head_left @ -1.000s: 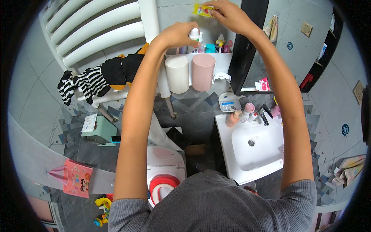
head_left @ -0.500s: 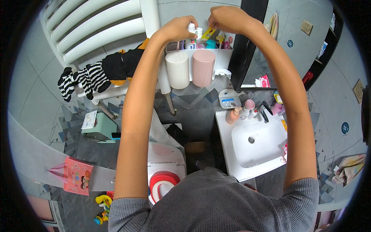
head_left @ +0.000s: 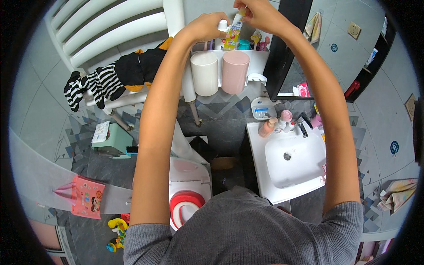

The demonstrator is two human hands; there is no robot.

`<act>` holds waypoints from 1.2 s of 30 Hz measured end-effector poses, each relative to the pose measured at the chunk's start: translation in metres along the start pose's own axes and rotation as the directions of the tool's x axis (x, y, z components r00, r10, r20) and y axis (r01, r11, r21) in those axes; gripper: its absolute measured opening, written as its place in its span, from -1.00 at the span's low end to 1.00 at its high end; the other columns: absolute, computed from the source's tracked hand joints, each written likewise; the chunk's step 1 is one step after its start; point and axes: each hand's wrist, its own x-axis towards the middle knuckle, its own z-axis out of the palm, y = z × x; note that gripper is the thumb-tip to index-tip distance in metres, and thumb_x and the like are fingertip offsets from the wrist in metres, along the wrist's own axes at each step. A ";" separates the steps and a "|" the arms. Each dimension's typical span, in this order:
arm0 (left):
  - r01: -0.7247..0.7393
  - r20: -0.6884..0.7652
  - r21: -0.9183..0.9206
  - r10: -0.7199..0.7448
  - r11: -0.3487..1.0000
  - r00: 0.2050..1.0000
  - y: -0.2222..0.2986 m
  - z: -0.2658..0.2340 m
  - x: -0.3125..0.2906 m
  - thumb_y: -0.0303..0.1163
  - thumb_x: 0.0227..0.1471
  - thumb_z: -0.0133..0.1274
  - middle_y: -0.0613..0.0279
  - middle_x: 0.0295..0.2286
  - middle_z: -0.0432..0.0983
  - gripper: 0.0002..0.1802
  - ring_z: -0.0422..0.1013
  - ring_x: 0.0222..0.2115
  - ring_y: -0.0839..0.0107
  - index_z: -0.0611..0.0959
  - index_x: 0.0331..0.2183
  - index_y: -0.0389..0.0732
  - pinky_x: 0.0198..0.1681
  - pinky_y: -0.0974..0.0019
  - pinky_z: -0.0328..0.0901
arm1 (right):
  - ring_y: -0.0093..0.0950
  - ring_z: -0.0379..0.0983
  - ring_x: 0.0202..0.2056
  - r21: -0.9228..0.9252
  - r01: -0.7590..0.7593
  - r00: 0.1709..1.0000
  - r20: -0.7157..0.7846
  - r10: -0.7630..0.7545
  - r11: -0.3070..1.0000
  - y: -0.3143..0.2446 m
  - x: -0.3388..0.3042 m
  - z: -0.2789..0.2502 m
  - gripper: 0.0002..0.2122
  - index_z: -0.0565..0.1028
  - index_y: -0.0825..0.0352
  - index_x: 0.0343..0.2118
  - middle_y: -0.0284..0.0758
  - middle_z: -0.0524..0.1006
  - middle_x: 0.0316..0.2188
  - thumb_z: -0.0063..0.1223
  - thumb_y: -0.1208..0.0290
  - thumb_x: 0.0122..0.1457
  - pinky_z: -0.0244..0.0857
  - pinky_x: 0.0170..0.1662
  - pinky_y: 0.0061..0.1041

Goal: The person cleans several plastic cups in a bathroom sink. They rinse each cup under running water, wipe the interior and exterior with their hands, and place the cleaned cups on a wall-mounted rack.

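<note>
Both my arms reach forward to a white wall-mounted toothbrush holder [head_left: 254, 59]. My right hand [head_left: 258, 17] pinches the upper end of a yellow-and-white toothpaste tube [head_left: 233, 35], which stands slightly tilted at the holder's top compartment. Just left of it, my left hand [head_left: 205, 29] curls around a white tube with a white cap [head_left: 223, 26]; its lower part is partly hidden by my fingers. Toothbrushes [head_left: 260, 42] and a teal item [head_left: 243, 44] stand to the right in the holder. Below hang a white cup [head_left: 204, 74] and a pink cup [head_left: 234, 73].
A mirror cabinet [head_left: 271, 84] juts out right of the holder. The white sink [head_left: 260, 176] with pump bottles [head_left: 268, 128] lies below right. At left are a white towel radiator [head_left: 119, 26] with striped clothing [head_left: 104, 84], and a toilet [head_left: 190, 170] near my body.
The yellow toothpaste tube, low and slanted before, now stands taller and more upright, its printed side showing. My right hand has moved up with it; the left moved slightly right.
</note>
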 end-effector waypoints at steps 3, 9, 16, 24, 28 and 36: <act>0.014 -0.005 0.015 -0.014 1.000 1.000 0.004 -0.001 -0.001 -0.32 -0.14 0.23 0.13 -0.47 0.48 -0.61 0.39 -0.43 0.32 0.53 -0.20 -0.13 -0.34 0.26 0.28 | -0.18 0.41 -0.19 -0.069 -0.096 0.992 0.079 0.101 0.993 -0.001 -0.001 -0.006 -0.64 0.42 0.42 -0.11 -0.04 0.46 -0.21 0.03 0.52 -0.04 0.27 -0.08 -0.33; 0.060 -0.084 0.142 -0.049 0.988 0.995 0.023 0.004 -0.012 -0.22 -0.08 0.16 0.01 -0.35 0.52 -0.51 0.44 -0.30 0.14 0.50 -0.11 -0.22 -0.26 0.16 0.30 | -0.12 0.48 -0.28 0.130 0.041 0.999 -0.021 -0.038 0.991 -0.007 -0.023 0.039 -0.58 0.30 0.31 -0.11 -0.05 0.53 -0.36 0.09 0.61 -0.11 0.36 -0.22 -0.27; -0.129 -0.496 0.286 0.262 0.949 0.828 0.035 0.022 -0.054 -0.26 -0.10 0.14 -0.02 -0.17 0.48 -0.51 0.36 -0.12 0.01 0.50 -0.10 -0.27 0.00 0.08 0.18 | -0.14 0.45 -0.20 0.087 0.171 0.955 -0.262 -0.143 0.981 -0.032 -0.038 0.032 -0.66 0.35 0.31 -0.09 -0.12 0.52 -0.26 -0.01 0.50 0.02 0.32 -0.15 -0.27; -0.179 -0.496 -0.016 0.148 0.984 0.856 0.078 0.085 -0.147 -0.52 -0.27 0.10 0.03 -0.27 0.47 -0.71 0.31 -0.09 0.06 0.54 -0.35 -0.27 0.09 0.02 0.09 | -0.19 0.38 -0.14 0.320 0.230 0.949 -0.283 -0.139 0.919 -0.121 -0.116 0.051 -0.68 0.46 0.34 -0.18 -0.18 0.48 -0.20 -0.03 0.60 -0.09 0.22 -0.02 -0.34; -0.088 -0.385 -0.157 0.021 0.984 0.923 0.080 0.118 -0.206 -0.55 -0.28 0.10 -0.02 -0.23 0.44 -0.68 0.28 -0.08 -0.03 0.53 -0.32 -0.27 0.13 0.02 0.08 | -0.16 0.34 -0.09 0.519 0.133 0.982 -0.186 -0.040 0.844 -0.157 -0.158 0.099 -0.58 0.45 0.34 -0.18 -0.18 0.44 -0.12 -0.01 0.70 -0.22 0.22 0.01 -0.32; 0.193 -0.228 -0.151 -0.224 0.970 0.948 0.064 0.162 -0.307 -0.59 -0.28 0.06 -0.02 -0.24 0.42 -0.61 0.29 -0.11 -0.02 0.51 -0.25 -0.27 0.06 0.04 0.14 | -0.13 0.25 0.00 0.656 -0.062 0.998 0.051 0.038 0.752 -0.213 -0.209 0.186 -0.52 0.33 0.31 -0.04 -0.13 0.28 0.02 0.04 0.63 -0.13 0.21 0.06 -0.31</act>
